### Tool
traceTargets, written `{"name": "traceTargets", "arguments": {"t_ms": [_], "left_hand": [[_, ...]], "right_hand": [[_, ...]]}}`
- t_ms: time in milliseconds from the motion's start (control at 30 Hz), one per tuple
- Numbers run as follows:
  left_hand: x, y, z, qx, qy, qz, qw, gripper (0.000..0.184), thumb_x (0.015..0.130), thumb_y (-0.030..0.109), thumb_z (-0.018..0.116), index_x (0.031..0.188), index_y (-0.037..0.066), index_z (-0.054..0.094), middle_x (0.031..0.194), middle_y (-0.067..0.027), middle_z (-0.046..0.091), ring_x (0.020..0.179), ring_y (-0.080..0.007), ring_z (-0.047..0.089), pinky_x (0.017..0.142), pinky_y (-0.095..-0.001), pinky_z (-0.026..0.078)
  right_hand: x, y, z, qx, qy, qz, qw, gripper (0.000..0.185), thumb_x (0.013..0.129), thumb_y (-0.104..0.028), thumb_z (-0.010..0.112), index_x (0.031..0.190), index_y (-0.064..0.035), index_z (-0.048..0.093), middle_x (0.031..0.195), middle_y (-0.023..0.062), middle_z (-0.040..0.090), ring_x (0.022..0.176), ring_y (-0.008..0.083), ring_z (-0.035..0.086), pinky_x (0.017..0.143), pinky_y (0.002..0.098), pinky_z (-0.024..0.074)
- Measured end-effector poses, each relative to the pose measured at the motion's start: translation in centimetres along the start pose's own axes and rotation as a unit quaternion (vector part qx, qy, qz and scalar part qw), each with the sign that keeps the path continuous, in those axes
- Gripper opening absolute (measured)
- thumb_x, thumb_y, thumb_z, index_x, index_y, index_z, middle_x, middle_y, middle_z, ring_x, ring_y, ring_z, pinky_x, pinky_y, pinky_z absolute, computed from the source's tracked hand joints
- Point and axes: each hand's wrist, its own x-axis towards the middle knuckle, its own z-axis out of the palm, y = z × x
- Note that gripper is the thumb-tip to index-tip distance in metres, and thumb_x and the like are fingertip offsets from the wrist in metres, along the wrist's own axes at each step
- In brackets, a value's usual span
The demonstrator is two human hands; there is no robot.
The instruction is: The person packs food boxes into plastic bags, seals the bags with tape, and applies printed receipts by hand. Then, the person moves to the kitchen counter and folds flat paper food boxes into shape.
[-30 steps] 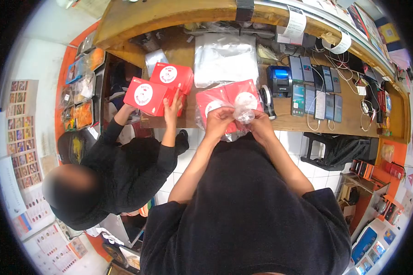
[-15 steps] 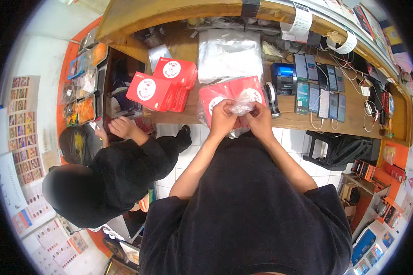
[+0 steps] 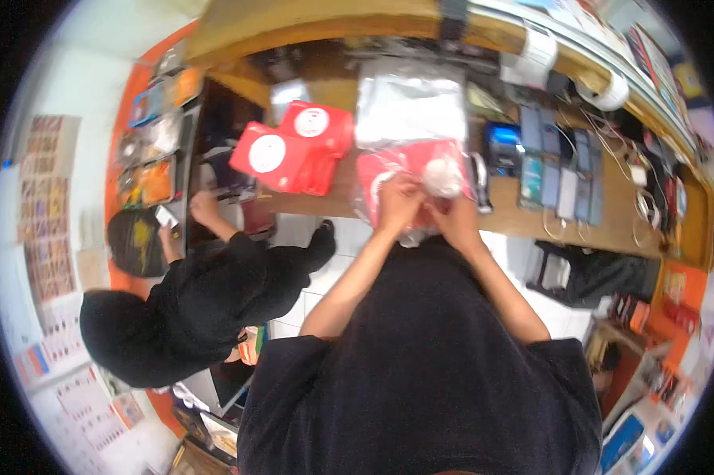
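Note:
A clear plastic bag (image 3: pixel 411 231) with red boxes (image 3: pixel 382 165) inside lies at the counter's front edge, right before me. My left hand (image 3: pixel 400 204) is closed on the gathered plastic at the bag's near part, its fingers bent. Just to its right, my right hand (image 3: pixel 456 222) pinches the same plastic, fingers and thumb together. A bunched end of the plastic stands up between and above my hands. Motion blur hides the fingertips' exact hold. Left of the bag are stacked red boxes (image 3: pixel 281 162) with round white labels.
Beyond the bag lies a stack of clear plastic bags (image 3: pixel 411 103). To the right stand a black printer (image 3: pixel 502 148) and several phones (image 3: pixel 567 194) with white cables. A co-worker in black (image 3: pixel 206 305) is at my left, holding a small white item (image 3: pixel 167 216).
The view has shifted, so the counter appears slightly to the right. My right hand has moved lower on the bag; the bunched plastic now stands above it. The co-worker's hands have moved apart.

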Motion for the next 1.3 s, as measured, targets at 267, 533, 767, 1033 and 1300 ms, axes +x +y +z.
{"name": "traceTargets", "arguments": {"t_ms": [267, 533, 767, 1033, 1300], "left_hand": [[-0.1, 0.2, -0.2, -0.072, 0.054, -0.046, 0.995, 0.018, 0.074, 0.003, 0.075, 0.087, -0.004, 0.066, 0.083, -0.0125, 0.072, 0.079, -0.0191, 0.074, 0.068, -0.0302, 0.057], [0.5, 0.5, -0.5, -0.087, 0.058, -0.056, 0.993, 0.013, 0.074, 0.001, 0.072, 0.085, -0.003, 0.067, 0.079, -0.0124, 0.072, 0.078, -0.0190, 0.074, 0.065, -0.0311, 0.057], [1.4, -3.5, 3.9, -0.158, 0.164, -0.091, 0.969, 0.017, 0.062, 0.002, 0.066, 0.077, 0.002, 0.072, 0.072, -0.0127, 0.071, 0.067, -0.0217, 0.070, 0.061, -0.0351, 0.055], [2.0, -4.2, 4.1, -0.084, 0.202, -0.063, 0.974, 0.014, 0.058, 0.001, 0.071, 0.071, 0.003, 0.071, 0.072, -0.0136, 0.071, 0.067, -0.0258, 0.070, 0.065, -0.0376, 0.054], [0.9, -0.6, 0.1, -0.099, 0.055, -0.077, 0.991, 0.023, 0.069, 0.005, 0.080, 0.088, -0.005, 0.070, 0.085, -0.0136, 0.072, 0.081, -0.0193, 0.072, 0.069, -0.0327, 0.058]], "right_hand": [[3.5, 1.8, 0.7, -0.067, -0.133, -0.026, 0.989, 0.022, 0.090, -0.016, 0.062, 0.096, 0.0051, 0.067, 0.074, 0.0268, 0.064, 0.072, 0.0450, 0.065, 0.065, 0.0511, 0.0481], [4.4, 0.5, 1.0, -0.082, -0.113, -0.103, 0.985, 0.024, 0.091, -0.011, 0.055, 0.087, 0.0085, 0.067, 0.081, 0.0306, 0.065, 0.079, 0.0468, 0.065, 0.071, 0.0538, 0.0485], [3.5, -1.1, -0.3, -0.089, -0.177, -0.176, 0.964, 0.030, 0.097, -0.009, 0.047, 0.114, 0.0068, 0.067, 0.092, 0.0309, 0.067, 0.081, 0.0458, 0.066, 0.073, 0.0522, 0.0491], [4.7, 0.8, -1.6, -0.097, -0.246, -0.205, 0.943, 0.025, 0.097, -0.009, 0.052, 0.109, 0.0064, 0.068, 0.089, 0.0276, 0.069, 0.078, 0.0387, 0.068, 0.075, 0.0444, 0.0505], [4.9, 1.5, -2.8, -0.103, -0.265, -0.171, 0.943, 0.025, 0.095, -0.020, 0.057, 0.108, -0.0042, 0.072, 0.087, 0.0231, 0.070, 0.080, 0.0379, 0.067, 0.075, 0.0468, 0.0511]]}}
